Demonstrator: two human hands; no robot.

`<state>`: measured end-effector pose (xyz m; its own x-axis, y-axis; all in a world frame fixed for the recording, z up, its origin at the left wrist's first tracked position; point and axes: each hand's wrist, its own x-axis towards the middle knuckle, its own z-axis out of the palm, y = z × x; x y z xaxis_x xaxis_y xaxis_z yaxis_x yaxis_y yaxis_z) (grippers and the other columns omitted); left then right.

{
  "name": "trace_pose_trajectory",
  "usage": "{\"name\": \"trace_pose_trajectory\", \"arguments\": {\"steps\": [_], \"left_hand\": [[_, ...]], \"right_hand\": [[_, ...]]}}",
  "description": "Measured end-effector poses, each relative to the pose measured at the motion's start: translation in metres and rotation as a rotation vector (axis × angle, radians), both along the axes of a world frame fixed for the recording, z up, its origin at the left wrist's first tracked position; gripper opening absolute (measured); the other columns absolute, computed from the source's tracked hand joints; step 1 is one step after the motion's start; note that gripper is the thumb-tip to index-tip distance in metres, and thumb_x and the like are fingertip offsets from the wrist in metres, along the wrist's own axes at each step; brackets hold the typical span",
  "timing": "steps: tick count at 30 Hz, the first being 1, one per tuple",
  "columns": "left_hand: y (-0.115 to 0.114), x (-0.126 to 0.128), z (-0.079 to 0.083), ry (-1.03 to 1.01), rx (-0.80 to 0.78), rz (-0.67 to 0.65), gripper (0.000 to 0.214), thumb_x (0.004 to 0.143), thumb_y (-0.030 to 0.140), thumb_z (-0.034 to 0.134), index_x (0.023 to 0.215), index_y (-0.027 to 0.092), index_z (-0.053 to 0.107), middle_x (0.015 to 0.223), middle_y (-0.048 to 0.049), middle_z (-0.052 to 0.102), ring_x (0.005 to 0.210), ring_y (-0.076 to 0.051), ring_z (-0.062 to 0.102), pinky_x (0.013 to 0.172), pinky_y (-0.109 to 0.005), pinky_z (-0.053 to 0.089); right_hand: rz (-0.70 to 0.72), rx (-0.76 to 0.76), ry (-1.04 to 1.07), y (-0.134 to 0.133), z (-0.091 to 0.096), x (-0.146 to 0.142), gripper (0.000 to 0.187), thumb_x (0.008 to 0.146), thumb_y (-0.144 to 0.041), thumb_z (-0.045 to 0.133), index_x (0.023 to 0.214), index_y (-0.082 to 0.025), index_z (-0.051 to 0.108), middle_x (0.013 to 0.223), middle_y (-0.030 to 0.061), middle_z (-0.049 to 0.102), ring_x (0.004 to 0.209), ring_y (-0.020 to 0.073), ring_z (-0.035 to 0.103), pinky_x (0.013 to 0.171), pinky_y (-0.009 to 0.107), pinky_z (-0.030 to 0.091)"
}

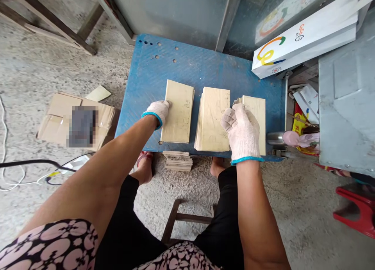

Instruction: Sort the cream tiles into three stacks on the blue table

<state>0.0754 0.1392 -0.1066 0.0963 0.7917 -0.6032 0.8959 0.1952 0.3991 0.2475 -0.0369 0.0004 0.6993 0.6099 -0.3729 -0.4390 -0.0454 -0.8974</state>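
Observation:
Three groups of thin pale wooden boards lie in a row on a blue tabletop: a left stack (177,114), a middle stack (215,118) with slightly fanned edges, and a right stack (258,110). My left hand (158,109), in a white knit glove with a blue cuff, grips the left edge of the left stack's top board. My right hand (243,131), gloved the same way, is above the right stack, close to the middle stack's right edge. Its fingers are curled in; whatever they pinch, if anything, is hidden. Part of the right stack is covered by this hand.
Beyond the blue table (146,75) stands a glass-and-metal panel. A white paper bag (304,36) leans at the back right, beside a grey metal cabinet (345,94). More boards (177,161) are piled below the front edge. Cardboard (58,118) lies left; a red stool (354,211) stands right.

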Motion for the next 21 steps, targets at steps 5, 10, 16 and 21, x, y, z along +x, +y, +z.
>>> {"name": "trace_pose_trajectory", "arguments": {"steps": [5, 10, 16, 21], "left_hand": [[0.003, 0.002, 0.002, 0.045, 0.013, -0.014, 0.034, 0.087, 0.042, 0.055, 0.101, 0.015, 0.07, 0.102, -0.0154, 0.068, 0.09, -0.029, 0.065, 0.078, -0.035, 0.049], [0.001, 0.002, 0.013, 0.127, 0.098, -0.125, 0.036, 0.086, 0.046, 0.054, 0.099, 0.016, 0.07, 0.11, -0.0172, 0.067, 0.102, -0.037, 0.062, 0.083, -0.043, 0.049], [-0.004, -0.007, 0.024, 0.096, 0.198, -0.157, 0.029, 0.086, 0.04, 0.055, 0.099, 0.017, 0.07, 0.105, -0.015, 0.067, 0.108, -0.035, 0.059, 0.088, -0.045, 0.047], [-0.005, 0.001, 0.021, 0.106, 0.249, -0.111, 0.056, 0.083, 0.054, 0.061, 0.122, 0.015, 0.06, 0.121, -0.0213, 0.058, 0.115, -0.041, 0.054, 0.092, -0.053, 0.046]], "right_hand": [[-0.029, 0.008, 0.028, 0.004, -0.001, -0.005, 0.027, 0.081, -0.048, 0.068, 0.086, -0.023, 0.058, 0.071, -0.0028, 0.063, 0.07, 0.0111, 0.066, 0.061, 0.024, 0.053], [-0.006, 0.011, 0.007, 0.005, -0.001, -0.008, 0.026, 0.081, -0.047, 0.067, 0.085, -0.023, 0.057, 0.07, -0.0031, 0.062, 0.07, 0.0104, 0.065, 0.062, 0.023, 0.053], [-0.003, 0.007, -0.01, 0.004, -0.002, -0.008, 0.025, 0.081, -0.046, 0.066, 0.085, -0.023, 0.057, 0.07, -0.0031, 0.062, 0.07, 0.0104, 0.064, 0.061, 0.023, 0.052], [0.018, 0.006, -0.047, 0.004, -0.002, -0.01, 0.027, 0.081, -0.048, 0.066, 0.083, -0.023, 0.056, 0.069, -0.0036, 0.061, 0.065, 0.0098, 0.062, 0.057, 0.021, 0.049]]}}
